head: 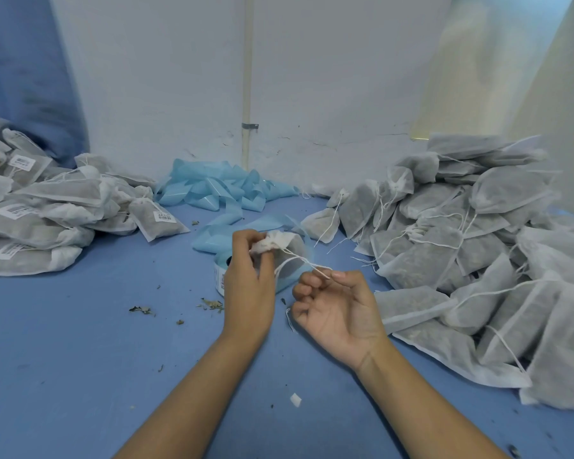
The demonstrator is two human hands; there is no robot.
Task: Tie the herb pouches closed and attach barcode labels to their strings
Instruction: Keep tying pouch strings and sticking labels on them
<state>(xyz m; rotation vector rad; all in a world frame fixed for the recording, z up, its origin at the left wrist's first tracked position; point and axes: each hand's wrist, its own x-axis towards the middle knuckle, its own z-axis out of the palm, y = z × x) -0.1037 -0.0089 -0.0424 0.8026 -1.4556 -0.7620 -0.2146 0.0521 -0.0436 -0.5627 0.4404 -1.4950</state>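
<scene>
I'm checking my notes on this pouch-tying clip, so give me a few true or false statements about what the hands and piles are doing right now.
1. The left hand grips the gathered neck of a pouch. True.
2. The right hand holds a barcode label. False: it pinches the pouch's white string.
3. The pile on the left shows pouches with barcode labels. True.
4. The pile on the right is stacked in a box. False: it lies loose on the blue table.
5. Blue backing strips lie heaped by the wall. True.
</scene>
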